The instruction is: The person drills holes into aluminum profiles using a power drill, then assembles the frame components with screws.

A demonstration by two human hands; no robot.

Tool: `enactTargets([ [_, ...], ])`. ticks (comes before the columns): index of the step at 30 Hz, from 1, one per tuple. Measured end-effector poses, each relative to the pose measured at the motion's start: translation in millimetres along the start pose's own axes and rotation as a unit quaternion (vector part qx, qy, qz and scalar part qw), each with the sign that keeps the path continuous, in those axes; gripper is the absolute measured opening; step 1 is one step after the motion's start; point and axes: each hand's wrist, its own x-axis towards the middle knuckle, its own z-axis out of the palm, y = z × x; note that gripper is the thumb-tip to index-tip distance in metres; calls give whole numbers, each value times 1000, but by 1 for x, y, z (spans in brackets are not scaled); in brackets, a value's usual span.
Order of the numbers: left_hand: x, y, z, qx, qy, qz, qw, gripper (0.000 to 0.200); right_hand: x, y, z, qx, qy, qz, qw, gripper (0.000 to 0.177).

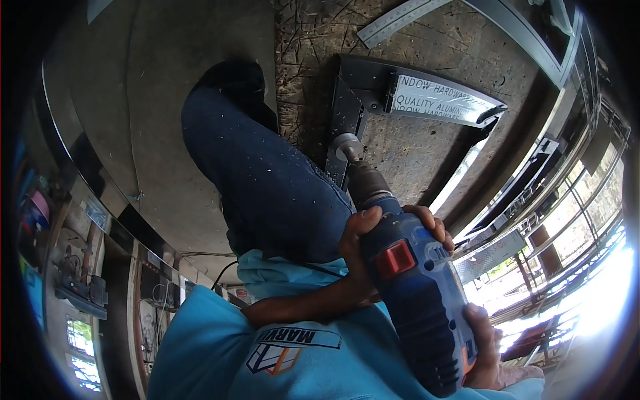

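Note:
A blue power drill (423,307) with a red switch on top points away from me, low over the workbench. My left hand (359,247) wraps round its front housing just behind the chuck (368,183), thumb on one side and fingertips on the other. At the rear, my right hand (485,347) grips the handle, which is partly hidden. A round hole saw (346,145) in the chuck sits right at the dark metal profile (341,100) of a frame corner. From that corner runs a crosspiece with a printed protective film (433,99).
The scratched wooden workbench (303,40) carries the frame, and a ruler (407,19) lies at its far side. Metal lengths (527,193) are stacked at the right. My bent leg (267,173) presses close to the bench, with fine chips on the trousers.

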Motion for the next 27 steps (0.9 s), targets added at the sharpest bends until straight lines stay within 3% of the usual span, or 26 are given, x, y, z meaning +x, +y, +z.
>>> enactTargets([
  [4, -1, -2, 0, -1, 7, 4, 1000, 68, -7, 4, 3, 48, -18, 34, 998, 74],
  [15, 0, -2, 7, 23, 38, 16, 999, 68, -1, 13, 1, 295, 69, 166, 938, 66],
  [27, 2, -5, 6, 22, 13, 34, 999, 70, -9, 12, 6, 370, 95, 202, 902, 57],
])
